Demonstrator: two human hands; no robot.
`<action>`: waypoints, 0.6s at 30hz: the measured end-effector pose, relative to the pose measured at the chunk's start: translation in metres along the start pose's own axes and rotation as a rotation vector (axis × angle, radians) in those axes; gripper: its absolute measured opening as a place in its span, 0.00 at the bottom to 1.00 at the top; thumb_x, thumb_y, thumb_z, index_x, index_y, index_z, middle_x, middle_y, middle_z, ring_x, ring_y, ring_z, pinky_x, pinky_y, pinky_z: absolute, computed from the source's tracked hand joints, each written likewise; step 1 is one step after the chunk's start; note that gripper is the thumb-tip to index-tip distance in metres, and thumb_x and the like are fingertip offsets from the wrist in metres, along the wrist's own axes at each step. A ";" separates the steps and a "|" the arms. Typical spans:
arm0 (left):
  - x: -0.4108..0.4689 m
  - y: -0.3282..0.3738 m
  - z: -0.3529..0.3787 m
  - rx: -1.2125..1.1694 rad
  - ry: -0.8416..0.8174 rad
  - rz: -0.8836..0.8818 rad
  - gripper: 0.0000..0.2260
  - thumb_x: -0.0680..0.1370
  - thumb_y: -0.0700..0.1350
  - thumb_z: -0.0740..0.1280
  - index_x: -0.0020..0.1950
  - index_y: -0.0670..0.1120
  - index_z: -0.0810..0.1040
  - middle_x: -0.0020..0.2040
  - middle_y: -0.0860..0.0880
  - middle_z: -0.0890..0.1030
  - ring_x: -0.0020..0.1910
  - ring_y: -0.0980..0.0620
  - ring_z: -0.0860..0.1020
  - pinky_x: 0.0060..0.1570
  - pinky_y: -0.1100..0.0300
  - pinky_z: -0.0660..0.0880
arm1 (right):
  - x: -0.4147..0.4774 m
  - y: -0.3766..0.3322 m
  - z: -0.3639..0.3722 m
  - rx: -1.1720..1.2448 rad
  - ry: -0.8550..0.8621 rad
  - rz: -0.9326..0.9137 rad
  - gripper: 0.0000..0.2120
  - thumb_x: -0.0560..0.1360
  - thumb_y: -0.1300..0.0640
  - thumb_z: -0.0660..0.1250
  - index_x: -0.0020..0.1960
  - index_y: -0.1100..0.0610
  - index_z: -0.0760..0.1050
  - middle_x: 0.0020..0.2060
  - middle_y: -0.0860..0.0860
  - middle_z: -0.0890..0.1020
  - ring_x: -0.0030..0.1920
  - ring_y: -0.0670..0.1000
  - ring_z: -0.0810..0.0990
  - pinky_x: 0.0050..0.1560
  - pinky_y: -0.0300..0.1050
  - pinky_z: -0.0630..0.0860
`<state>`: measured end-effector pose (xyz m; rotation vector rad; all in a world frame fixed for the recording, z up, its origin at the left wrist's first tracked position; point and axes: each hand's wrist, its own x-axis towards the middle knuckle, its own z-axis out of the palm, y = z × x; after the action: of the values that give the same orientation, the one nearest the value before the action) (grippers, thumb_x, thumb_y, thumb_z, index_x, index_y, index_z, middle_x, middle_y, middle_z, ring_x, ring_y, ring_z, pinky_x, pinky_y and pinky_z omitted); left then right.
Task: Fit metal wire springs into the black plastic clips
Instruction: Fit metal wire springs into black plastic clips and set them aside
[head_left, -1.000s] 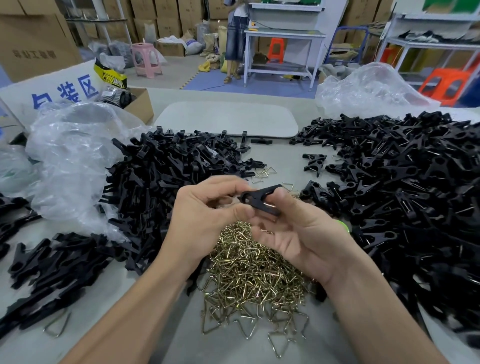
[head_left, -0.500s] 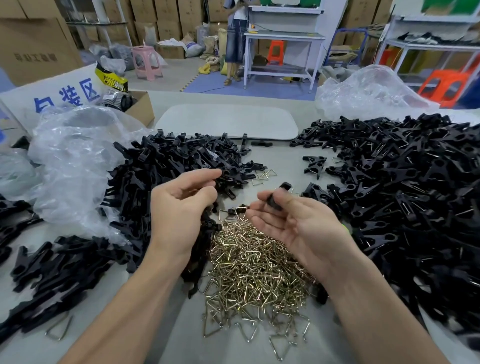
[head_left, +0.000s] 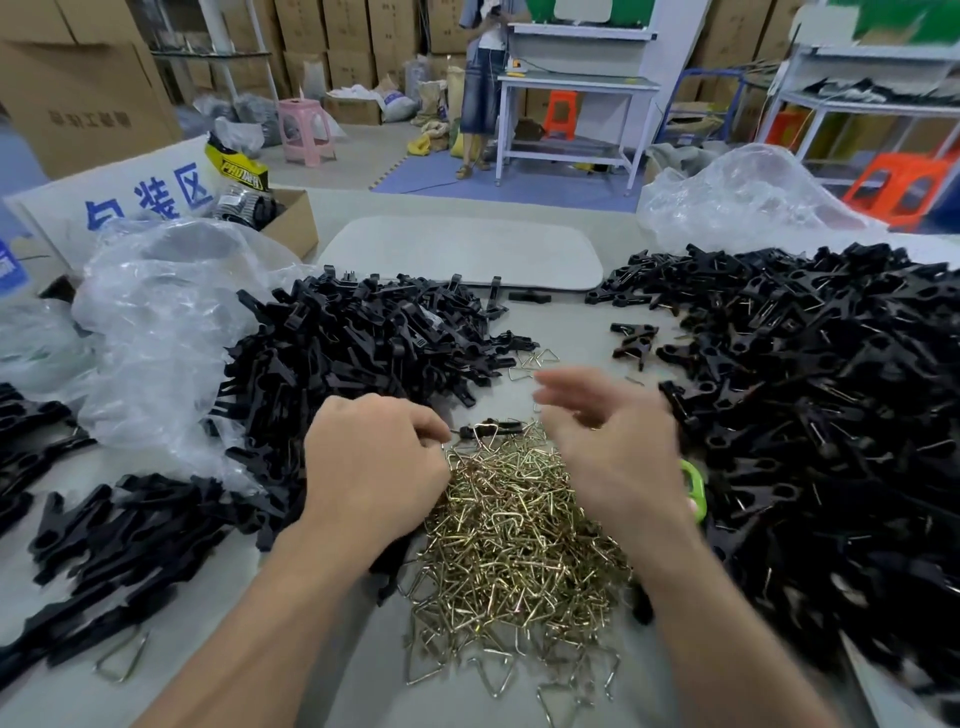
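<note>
On my feed the left hand (head_left: 374, 467) sat low in the middle of the frame, knuckles up, its forearm running in from the lower left. Its fingers were curled down so that their tips met the upper edge of the heap of wire springs (head_left: 519, 545). Right at those tips lay a single black clip (head_left: 488, 428) with a spring across it; I could not tell whether the fingers pinched it or only touched it. The right hand (head_left: 608, 441) hovered right of centre above the same heap, smeared by motion. Its fingers were loosely spread and pointing toward the upper left, its palm was turned inward, and I could see nothing in it. Its forearm came in from the lower right. The brassy spring heap filled the lower centre of the grey table (head_left: 571, 322), between the two forearms. A left pile of black clips (head_left: 363, 343) ran from centre left down to the lower left corner, partly under a crumpled clear plastic bag (head_left: 166, 332). A larger right pile of black clips (head_left: 805, 389) covered the right side, with wire glinting among many of them. A bright green object (head_left: 693, 488), mostly hidden, showed just beside the right wrist. One loose spring (head_left: 122, 660) lay alone at the lower left.
</note>
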<state>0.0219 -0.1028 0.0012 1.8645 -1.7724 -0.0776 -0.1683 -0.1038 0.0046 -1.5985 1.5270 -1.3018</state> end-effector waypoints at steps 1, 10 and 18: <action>0.000 0.000 -0.001 0.044 -0.069 0.019 0.12 0.69 0.45 0.69 0.43 0.61 0.88 0.42 0.64 0.85 0.40 0.57 0.77 0.50 0.59 0.70 | -0.002 -0.001 0.012 -0.257 -0.047 -0.087 0.20 0.80 0.61 0.68 0.68 0.45 0.79 0.58 0.40 0.83 0.50 0.37 0.81 0.57 0.36 0.77; -0.002 0.004 -0.010 -0.036 -0.218 0.035 0.26 0.62 0.46 0.59 0.54 0.62 0.87 0.48 0.58 0.87 0.49 0.55 0.82 0.59 0.52 0.76 | -0.008 0.001 0.034 -0.618 -0.121 -0.012 0.08 0.79 0.58 0.67 0.50 0.45 0.80 0.42 0.46 0.79 0.50 0.52 0.75 0.51 0.46 0.67; 0.001 -0.006 0.001 -0.193 -0.115 -0.009 0.25 0.72 0.38 0.76 0.65 0.60 0.83 0.46 0.65 0.84 0.55 0.53 0.80 0.64 0.51 0.75 | -0.015 -0.002 0.026 -0.334 0.147 -0.055 0.18 0.76 0.59 0.76 0.62 0.43 0.80 0.47 0.40 0.87 0.43 0.46 0.85 0.52 0.49 0.83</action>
<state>0.0267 -0.1043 -0.0017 1.7596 -1.7645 -0.3529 -0.1424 -0.0950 -0.0070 -1.7900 1.8830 -1.2678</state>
